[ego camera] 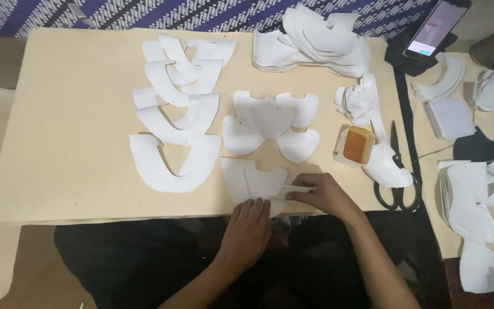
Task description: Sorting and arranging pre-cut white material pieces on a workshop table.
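My left hand (248, 224) lies flat, fingers pressing the lower edge of a white cut piece (258, 183) at the near edge of the cream board (70, 149). My right hand (322, 195) pinches a narrow white strip (294, 189) against that piece's right side. The piece lies on top of a second white shape beneath it. Just beyond them lies a cluster of similar white cut shapes (270, 123).
A row of curved white collar-shaped pieces (175, 131) runs along the board's left middle. Stacks of white pieces (315, 43) sit at the back. A small tub of amber glue (354, 146) and black scissors (397, 183) lie to the right. A phone (435, 28) stands at the far right.
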